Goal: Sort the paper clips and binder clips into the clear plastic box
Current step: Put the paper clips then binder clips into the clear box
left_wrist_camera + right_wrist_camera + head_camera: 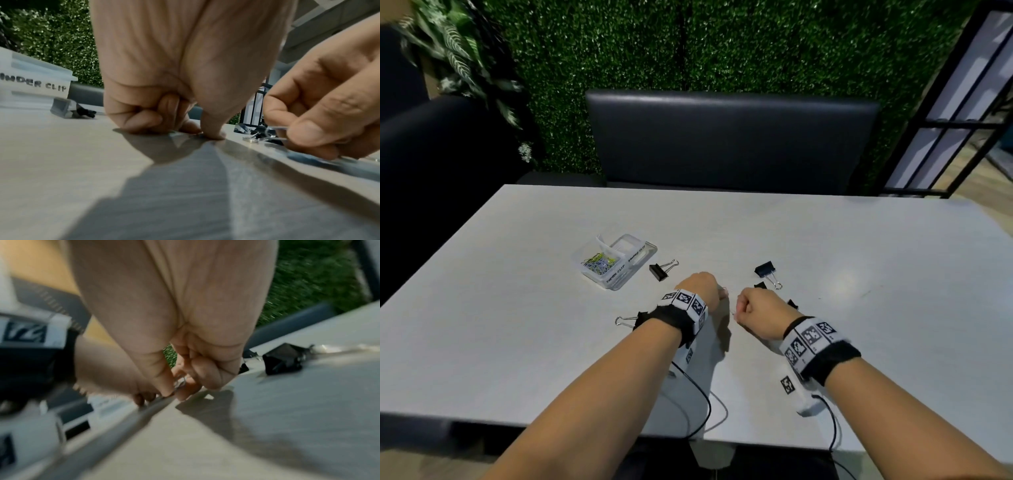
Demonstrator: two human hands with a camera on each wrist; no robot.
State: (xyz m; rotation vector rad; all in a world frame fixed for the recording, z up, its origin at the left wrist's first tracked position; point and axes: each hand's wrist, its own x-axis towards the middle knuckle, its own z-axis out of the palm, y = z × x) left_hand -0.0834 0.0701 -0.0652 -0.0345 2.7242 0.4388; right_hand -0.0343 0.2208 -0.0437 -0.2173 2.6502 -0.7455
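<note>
The clear plastic box (635, 260) stands left of centre, with coloured paper clips (599, 263) in its left compartment; its wall (35, 86) reads "BINDER CLIP". My left hand (717, 291) is curled, thumb and forefinger tips meeting on the table (202, 134) over a thin pale sliver that looks like a paper clip. My right hand (739, 308) pinches a silver paper clip (276, 129) just above the table, also seen in the right wrist view (180, 384). Black binder clips lie by the box (662, 270), right of my hands (767, 272) and under my left wrist (626, 320).
The white table (859, 257) has a seam running between my hands. Small black clips lie close behind my right hand (760, 285). A dark padded chair (732, 140) stands at the far edge before a green hedge wall. Cables trail from my wrists to the near edge.
</note>
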